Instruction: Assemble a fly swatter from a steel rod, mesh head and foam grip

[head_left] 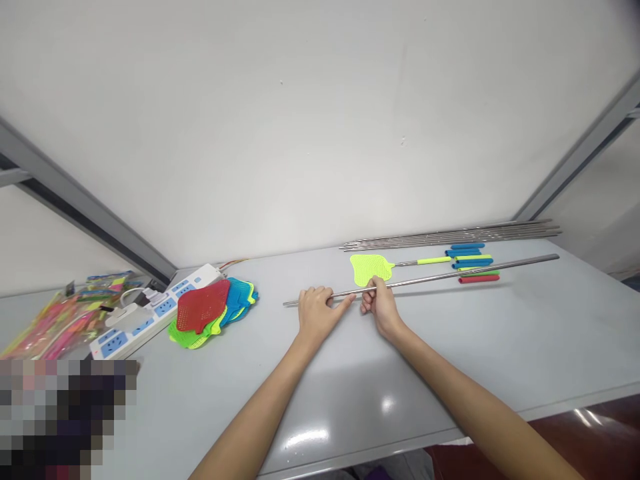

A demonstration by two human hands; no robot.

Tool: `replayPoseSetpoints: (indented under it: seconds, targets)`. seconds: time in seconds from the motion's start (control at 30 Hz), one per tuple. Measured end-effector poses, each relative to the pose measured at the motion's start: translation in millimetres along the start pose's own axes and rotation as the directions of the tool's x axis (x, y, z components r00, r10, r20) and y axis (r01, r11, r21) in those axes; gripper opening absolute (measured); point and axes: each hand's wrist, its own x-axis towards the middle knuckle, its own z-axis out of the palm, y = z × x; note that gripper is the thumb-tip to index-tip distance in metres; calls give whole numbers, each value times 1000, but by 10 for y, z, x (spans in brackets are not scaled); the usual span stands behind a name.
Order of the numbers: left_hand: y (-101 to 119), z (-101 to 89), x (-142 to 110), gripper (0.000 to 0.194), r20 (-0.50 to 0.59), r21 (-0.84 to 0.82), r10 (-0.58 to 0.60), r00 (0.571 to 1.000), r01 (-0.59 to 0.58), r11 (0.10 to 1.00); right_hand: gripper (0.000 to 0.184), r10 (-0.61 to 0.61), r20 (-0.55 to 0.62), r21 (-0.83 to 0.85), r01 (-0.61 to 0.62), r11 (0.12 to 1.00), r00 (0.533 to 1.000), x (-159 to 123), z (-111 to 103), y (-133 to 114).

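A long thin metal rod [430, 279] lies slantwise over the table, its right end farther back. My left hand [316, 312] rests around its left part, fingers curled over it and thumb stretched to the right. Close beside it, my right hand [383, 307] pinches the rod between thumb and fingers. Just behind my right hand lies a yellow-green fly swatter [371, 269] with a short metal shaft and a yellow-green grip [434, 261]. Blue, yellow-green and red grip tubes [479, 279] lie under and around the rod's right part.
More metal rods [450, 236] lie bundled along the wall. To the left, loose swatter heads [203, 308] in red, blue and green overlap a white power strip [133, 340]. Bright plastic-wrapped items [65, 320] lie at the far left. The table's front edge [575, 407] runs below my arms.
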Motion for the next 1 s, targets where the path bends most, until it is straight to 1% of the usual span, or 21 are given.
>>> replayPoseSetpoints:
  seconds: [0.17,0.23,0.3,0.37,0.47,0.6,0.63,0.67,0.73,0.77,0.8,0.87,1.0]
  targets:
    - [-24,7,6,50,-24,34,-55,998,56,998,23,17,44,-70,-14,997,999,-2,9,-21]
    - [-30,6,12,50,-25,28,-61,998,62,998,23,32,57,-80,-27,996,998,-4,6,-42]
    - [-33,1,16,50,-20,17,-57,998,58,998,24,53,97,-71,-46,996,994,0,-7,-67]
    - [-34,-6,17,49,-15,8,-52,999,53,999,29,88,168,-65,-78,995,982,13,-30,-87]
    - [-41,-12,11,50,-12,7,-49,999,49,999,37,156,274,-105,-132,986,949,43,-64,-96]
    - [-73,5,-9,51,-5,20,-50,999,50,999,41,189,310,-155,-147,977,932,62,-93,-100]
    - [-82,13,-14,51,9,16,-46,999,46,999,42,207,341,-180,-152,972,917,60,-102,-110]
    - [-90,21,-20,51,21,10,-44,999,44,999,43,260,380,-227,-183,956,888,56,-112,-125]
    - [-101,29,-33,51,31,1,-58,998,58,998,43,369,471,-312,-240,919,801,43,-136,-167]
    - [-102,28,-40,51,32,-4,-68,997,68,998,43,396,504,-334,-250,909,767,36,-146,-189]
    - [-101,25,-47,50,33,-7,-76,997,77,997,44,415,523,-346,-259,902,745,30,-155,-210]
    - [-94,12,-58,51,41,-14,-77,996,78,997,44,436,537,-356,-274,893,723,23,-165,-242]
    - [-78,-4,-71,50,56,-26,-50,997,51,998,42,443,533,-375,-269,887,721,27,-172,-262]
